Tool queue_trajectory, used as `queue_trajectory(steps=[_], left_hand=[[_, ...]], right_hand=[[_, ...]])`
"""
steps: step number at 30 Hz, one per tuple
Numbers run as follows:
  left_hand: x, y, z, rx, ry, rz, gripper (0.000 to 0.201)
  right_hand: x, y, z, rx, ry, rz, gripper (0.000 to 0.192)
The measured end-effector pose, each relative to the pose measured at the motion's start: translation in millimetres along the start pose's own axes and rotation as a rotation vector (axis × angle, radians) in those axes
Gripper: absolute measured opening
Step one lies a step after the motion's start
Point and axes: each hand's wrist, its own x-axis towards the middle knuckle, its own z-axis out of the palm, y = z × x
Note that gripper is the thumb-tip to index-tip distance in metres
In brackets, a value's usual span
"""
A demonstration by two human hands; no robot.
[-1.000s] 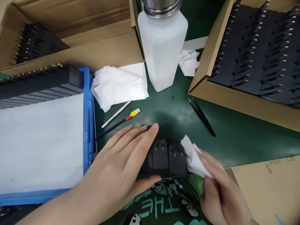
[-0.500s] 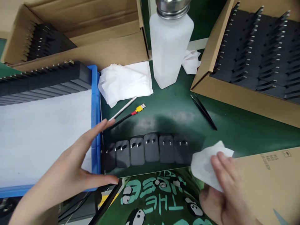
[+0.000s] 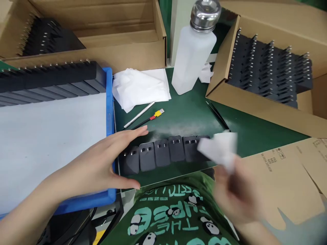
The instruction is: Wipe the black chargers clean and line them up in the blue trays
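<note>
Green shirt: "THE", upside down; smaller print illegible.

Open green mat behind the row of black plug adapters; blue plastic tray walls the left, brown cardboard box the right, white plastic bottle stands behind.

Chargers on green table

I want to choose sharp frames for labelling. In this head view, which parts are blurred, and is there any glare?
Head view: the right hand and the white wipe it holds are smeared by motion blur; the left hand and the row of black adapters are sharp; a pale glare streak lies on the green mat, and the bottle's metal cap shines.
</note>
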Motion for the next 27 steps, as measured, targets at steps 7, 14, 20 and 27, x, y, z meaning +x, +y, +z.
queue_trajectory(steps=[7,14,20,27], left_hand=[[-2.4,-15.9,1.9,-0.037,-0.035,0.061,0.103],[3.4,-16.7,6.5,-0.028,-0.025,0.127,0.110],[2.3,-16.2,5.1,-0.039,-0.024,0.141,0.109],[2.5,-16.7,7.3,-0.067,-0.015,0.130,0.085]], right_hand=[[-0.3,-22.6,33.0,-0.351,-0.028,-0.200,0.061],[22.5,-58.6,58.2,-0.252,-0.125,-0.378,0.037],[38.6,-82.2,75.0,-0.353,-0.148,-0.403,0.038],[46.4,-81.0,64.1,0.012,-0.269,-0.521,0.036]])
